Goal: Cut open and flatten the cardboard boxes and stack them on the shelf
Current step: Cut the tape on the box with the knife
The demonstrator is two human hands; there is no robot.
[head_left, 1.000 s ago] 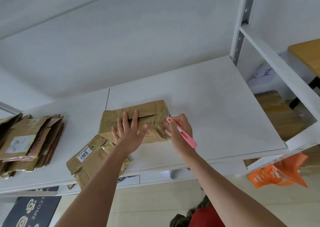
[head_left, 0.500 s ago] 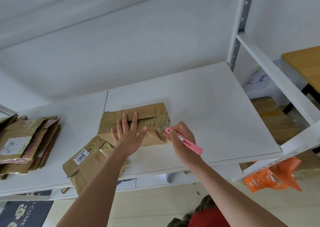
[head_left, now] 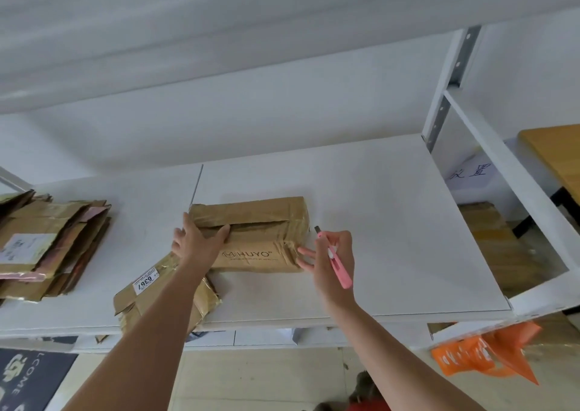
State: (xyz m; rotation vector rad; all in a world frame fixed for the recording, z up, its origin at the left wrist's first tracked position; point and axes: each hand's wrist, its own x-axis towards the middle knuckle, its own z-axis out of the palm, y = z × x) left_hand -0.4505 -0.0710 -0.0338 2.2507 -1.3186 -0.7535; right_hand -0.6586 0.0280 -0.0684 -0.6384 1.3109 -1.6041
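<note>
Gaping taped brown box [head_left: 257, 241]

Bright, even, diffuse light; soft faint shadows. Wide-angle bending at edges; upper wall [head_left: 219, 34] smeared with blur.

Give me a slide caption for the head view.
Left hand steadies a box on the shelf; right hand holds a cutter.

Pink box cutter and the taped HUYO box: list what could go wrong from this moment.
1. The right hand grips the pink box cutter with its blade out, while that hand's outstretched fingers touch the HUYO box end; a slip could nick them.
2. The left hand grips the box's far-left end, so a cut running leftward would head toward it.
3. The flattened box labelled 6367 overhangs the shelf edge and might get knocked off.
</note>
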